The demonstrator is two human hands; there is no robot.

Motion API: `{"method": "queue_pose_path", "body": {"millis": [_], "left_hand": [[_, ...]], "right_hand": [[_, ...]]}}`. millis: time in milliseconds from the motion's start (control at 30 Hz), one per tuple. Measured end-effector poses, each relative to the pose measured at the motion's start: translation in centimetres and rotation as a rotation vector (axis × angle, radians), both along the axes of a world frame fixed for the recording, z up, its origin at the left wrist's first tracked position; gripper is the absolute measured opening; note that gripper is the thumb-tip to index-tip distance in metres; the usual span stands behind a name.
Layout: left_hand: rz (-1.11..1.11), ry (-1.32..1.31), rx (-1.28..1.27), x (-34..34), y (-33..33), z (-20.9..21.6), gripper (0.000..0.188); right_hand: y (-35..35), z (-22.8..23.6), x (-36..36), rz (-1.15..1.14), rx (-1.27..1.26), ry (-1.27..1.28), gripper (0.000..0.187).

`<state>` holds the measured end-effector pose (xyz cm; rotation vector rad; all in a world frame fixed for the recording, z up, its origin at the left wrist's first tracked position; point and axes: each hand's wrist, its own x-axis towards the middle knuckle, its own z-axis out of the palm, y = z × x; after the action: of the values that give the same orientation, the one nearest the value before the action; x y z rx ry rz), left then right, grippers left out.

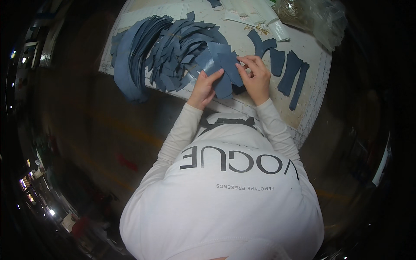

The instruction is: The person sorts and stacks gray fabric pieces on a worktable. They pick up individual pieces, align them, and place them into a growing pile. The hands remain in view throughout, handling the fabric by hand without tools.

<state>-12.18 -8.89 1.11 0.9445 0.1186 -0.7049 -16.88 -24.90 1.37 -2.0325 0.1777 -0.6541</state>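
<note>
Cut pieces of blue fabric are held up near the table's front edge, several overlapping. My left hand grips them from the left, its thumb pressed on top. At their right edge, my right hand has its thumb and fingertips closed on the upper piece. Another blue piece with a shiny surface shows behind the left thumb. Right beside my left hand, a loose heap of blue cut pieces lies on the table. The undersides of the held pieces are hidden.
A long curved stack of blue strips hangs over the table's left front edge. Separate blue pieces lie in a row at right. Clear plastic bags and pale strips sit at the back of the pale table.
</note>
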Motion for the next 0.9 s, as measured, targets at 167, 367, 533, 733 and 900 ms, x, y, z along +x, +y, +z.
{"method": "queue_pose_path", "body": {"millis": [167,367,533,733,900], "left_hand": [[0.013,0.083,-0.05,-0.1,-0.8,-0.2,0.031],[0.005,-0.013,-0.009,0.0,-1.9,-1.1,0.033],[-0.013,-0.026,0.009,0.1,-1.8,-1.1,0.031],[-0.015,-0.026,-0.005,0.2,-2.1,-1.1,0.03],[-0.074,0.0,0.013,0.6,-2.0,-0.8,0.034]], "right_hand": [[-0.2,0.3,-0.7,-0.067,0.108,0.095,0.028],[-0.5,0.3,-1.1,-0.068,0.044,0.099,0.034],[-1.0,-0.9,-0.9,-0.008,0.195,0.101,0.027],[-2.6,-2.2,-1.0,0.005,0.658,0.155,0.019],[-5.8,-0.9,-2.1,-0.164,0.734,0.053,0.021]]}}
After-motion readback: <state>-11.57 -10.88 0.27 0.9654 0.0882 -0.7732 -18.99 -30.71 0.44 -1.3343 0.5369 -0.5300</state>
